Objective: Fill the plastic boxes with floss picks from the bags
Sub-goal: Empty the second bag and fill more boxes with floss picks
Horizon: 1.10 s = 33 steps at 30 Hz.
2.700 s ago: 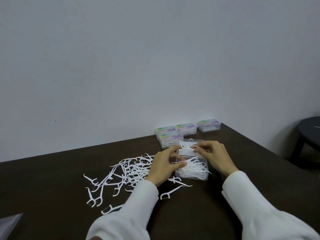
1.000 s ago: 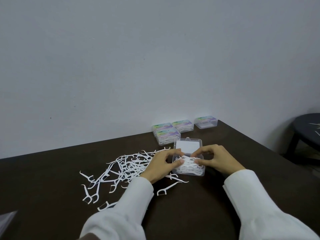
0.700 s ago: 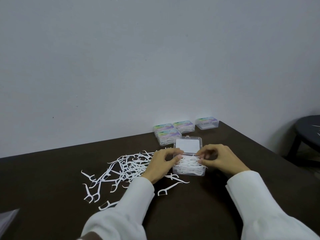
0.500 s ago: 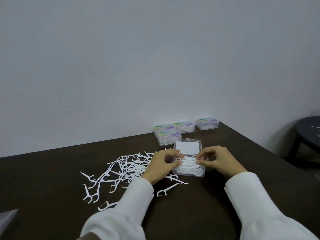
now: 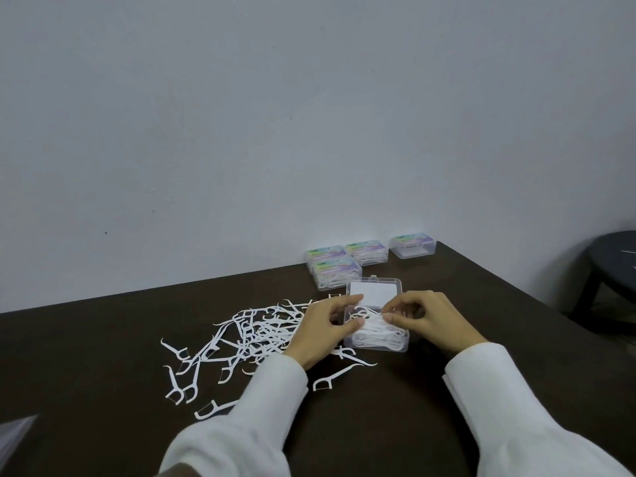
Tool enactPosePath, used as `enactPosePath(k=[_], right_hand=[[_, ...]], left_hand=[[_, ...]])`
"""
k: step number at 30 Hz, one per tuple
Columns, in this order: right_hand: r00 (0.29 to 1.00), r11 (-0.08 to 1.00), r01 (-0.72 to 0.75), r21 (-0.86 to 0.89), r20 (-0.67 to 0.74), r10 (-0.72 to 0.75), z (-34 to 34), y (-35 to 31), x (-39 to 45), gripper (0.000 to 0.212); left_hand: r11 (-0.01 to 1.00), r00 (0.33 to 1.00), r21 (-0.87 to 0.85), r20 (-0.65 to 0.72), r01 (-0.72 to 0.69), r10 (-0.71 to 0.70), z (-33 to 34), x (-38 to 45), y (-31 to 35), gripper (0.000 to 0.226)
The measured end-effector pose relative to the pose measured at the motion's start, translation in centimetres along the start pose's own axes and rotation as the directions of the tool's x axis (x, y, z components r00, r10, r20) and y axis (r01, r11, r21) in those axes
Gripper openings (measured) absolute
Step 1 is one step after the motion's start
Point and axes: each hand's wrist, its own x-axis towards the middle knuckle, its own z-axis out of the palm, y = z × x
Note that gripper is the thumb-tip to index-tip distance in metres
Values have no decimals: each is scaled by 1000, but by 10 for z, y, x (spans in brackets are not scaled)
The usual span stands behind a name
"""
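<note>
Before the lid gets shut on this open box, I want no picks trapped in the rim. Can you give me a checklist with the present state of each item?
1. Lid fully open, lying flat behind the open box: ok.
2. Picks in the box below the rim: not ok, they heap above it.
3. Left hand steadies the box: ok, fingers at its left edge.
4. Right hand clear of the box: not ok, fingers over the picks.
5. Box full enough: cannot tell.
</note>
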Motion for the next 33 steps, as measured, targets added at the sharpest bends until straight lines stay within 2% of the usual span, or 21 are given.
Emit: enactPosePath(k=[2,7,13,17,25,29,33], right_hand=[[1000,998,0,-59,8,1,1,1,1,9],[999,997,-22,-79,-36,19,-3,5,2,7],[983,999,-45,-14,-181,42,-7,5,0,3],[972,997,-75,11,-223,76,-7,8,0,3],[989,997,-66,-46,-134,59,2,7,4,8],[995,997,-51,-58,-93,45,4,5,4,10],[994,989,-45,-143,-106,29,3,5,3,9]], left_hand=[[999,1000,35,-19,-17,18,0,0,0,30],[996,995,88,-91,-32,40,1,0,1,16],[999,991,44,-131,-30,35,1,1,0,11],[999,991,42,-131,-27,32,0,0,1,11],[997,999,78,-41,-13,16,-4,-2,-2,30],[986,999,162,-12,-49,51,-2,0,-3,29],[978,997,198,-29,-65,72,-3,0,-2,26]])
